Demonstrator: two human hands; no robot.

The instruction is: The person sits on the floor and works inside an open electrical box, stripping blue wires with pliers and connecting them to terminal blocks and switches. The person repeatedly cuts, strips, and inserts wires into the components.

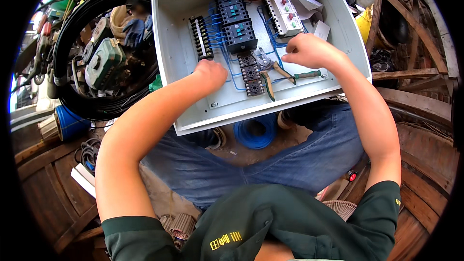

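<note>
1. While both hands are down inside the box (270,111), L hand (211,72) sits at the near end of the strip (200,37); fingers curled in, tips hidden, so can't tell what, if anything, it has hold of.
2. R hand (309,50) is just below the near end of the button block (289,30), thumb & index close tog. beside the blue wires (274,43); can't tell if a wire is btwn them.
3. Strip stands along L part of box, blue wires running from its R side toward the black contactors (240,31), which form a row btwn strip & button block.
4. Nearer the person, round-faced sockets (251,73) continue that row.
5. Pliers (268,87) w/ tan & green handles lie beside sockets, handles spread; green-handled screwdriver (308,74) is to their R, below R hand.
6. Curled white paper (309,4) & small white card (321,30) are at R side of box.
7. Below box: blue wire coil (255,133) on floor btwn the feet; legs in jeans (309,140) spread either side.
8. L of box: big black cable coil (65,75) around a green machine (104,63), plus blue glove (134,33) & blue spool (72,122).
9. Far R: wooden beams (413,73), yellow item (366,25) behind.
</note>
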